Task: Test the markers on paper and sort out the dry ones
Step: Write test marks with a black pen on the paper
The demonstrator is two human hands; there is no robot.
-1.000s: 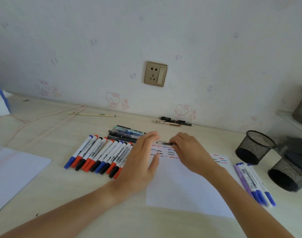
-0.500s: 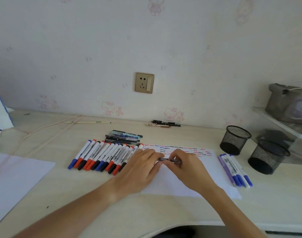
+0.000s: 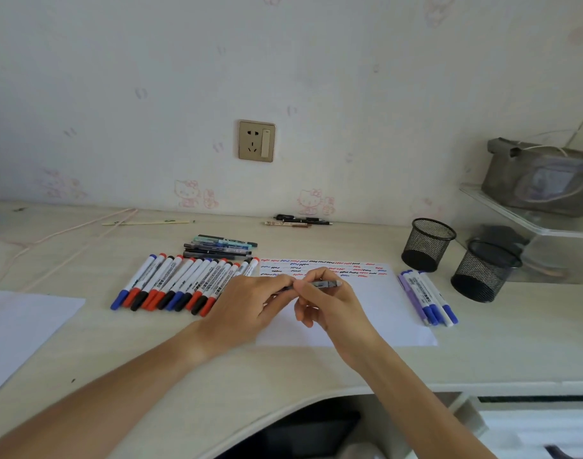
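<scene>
Now we are lifting the grey pen (image 3: 323,284) off the test paper (image 3: 393,313), where a second ago we were writing; both hands are pinching it, left hand (image 3: 250,306) and right hand (image 3: 330,303) together, probably recapping before sorting.

**Figure: The person's arms and hands**

Both forearms were bare to the frame's lower edge, no sleeve showing. The left hand (image 3: 250,306) and right hand (image 3: 330,303) were likewise bare; fingernails appeared short and unpainted.
</scene>
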